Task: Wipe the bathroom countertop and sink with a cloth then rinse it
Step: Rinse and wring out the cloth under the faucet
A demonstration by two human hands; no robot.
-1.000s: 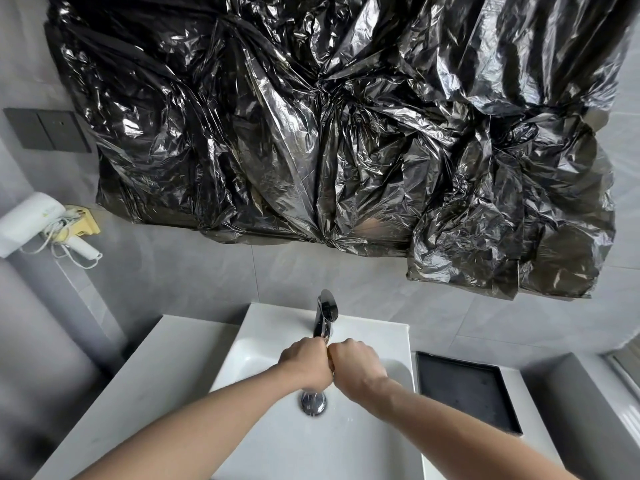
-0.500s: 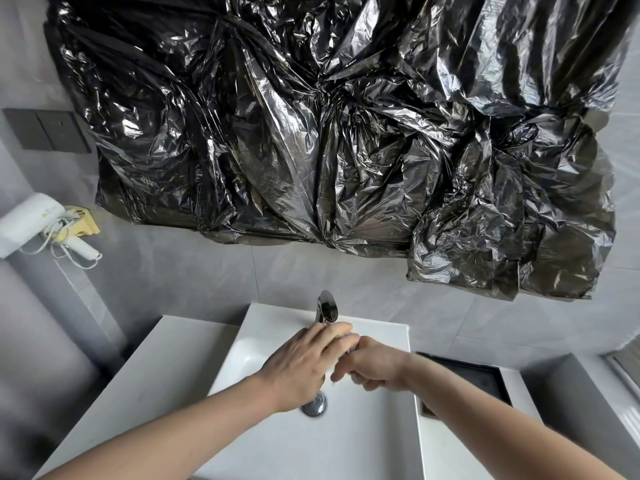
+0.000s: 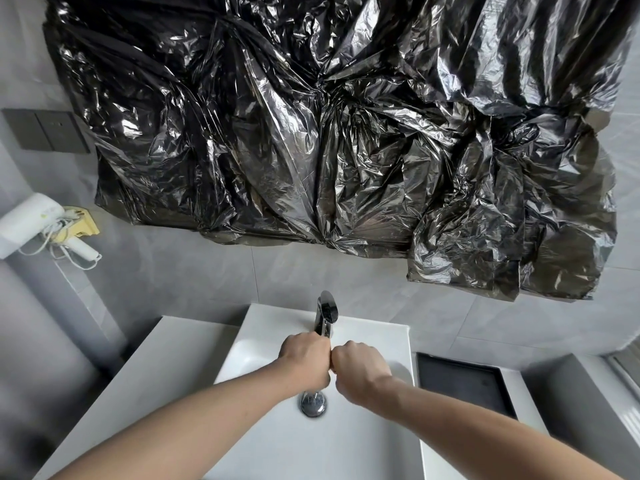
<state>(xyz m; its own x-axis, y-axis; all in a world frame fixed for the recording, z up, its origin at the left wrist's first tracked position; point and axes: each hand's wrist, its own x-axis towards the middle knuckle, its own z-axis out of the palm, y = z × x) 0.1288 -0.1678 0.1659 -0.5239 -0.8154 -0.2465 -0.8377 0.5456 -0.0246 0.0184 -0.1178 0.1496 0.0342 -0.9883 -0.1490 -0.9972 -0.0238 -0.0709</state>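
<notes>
Over the white sink [image 3: 367, 445], just below the chrome faucet [image 3: 326, 312], both my hands are curled into fists. My left hand [image 3: 306, 358] and my right hand [image 3: 360, 370] touch knuckle to knuckle above the chrome drain plug [image 3: 312, 403]. No cloth shows in either fist; whatever is inside the fingers is hidden. I cannot see any running water. The white countertop [image 3: 156, 368] stretches to the left of the basin.
A black rectangular tray [image 3: 464, 384] lies on the counter right of the sink. Crumpled black plastic sheeting [image 3: 311, 133] covers the wall above. A white hair dryer [image 3: 31, 223] hangs on the left wall below a dark switch plate [image 3: 45, 135].
Half a second ago my left hand lay with straight fingers over my right hand by the faucet. Both hands are now curled into fists side by side, as they were one second ago.
</notes>
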